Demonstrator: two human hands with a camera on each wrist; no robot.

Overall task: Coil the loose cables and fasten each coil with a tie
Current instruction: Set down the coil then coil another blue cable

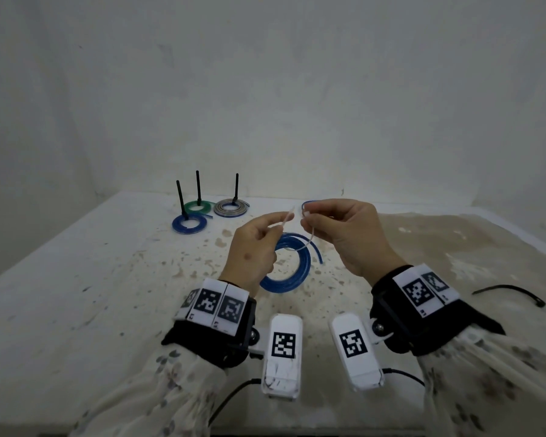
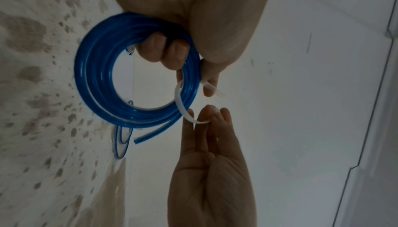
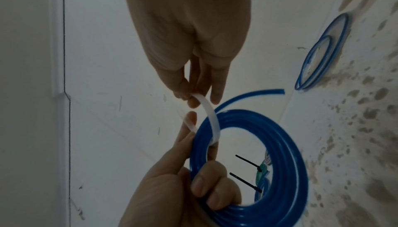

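Note:
A blue cable coil hangs above the table, and the lower fingers of my left hand curl round its strands. A white tie passes through the coil and round its strands. My left thumb and forefinger pinch one end of the tie. My right hand pinches the other end, a little to the right. The two ends are apart, with the tie bowed between them. One cable end sticks out loose from the coil.
Three tied coils lie at the back left: blue, green and grey, each with a black tie standing up. A loose thin blue cable lies beyond my right hand. A black tie lies at the right.

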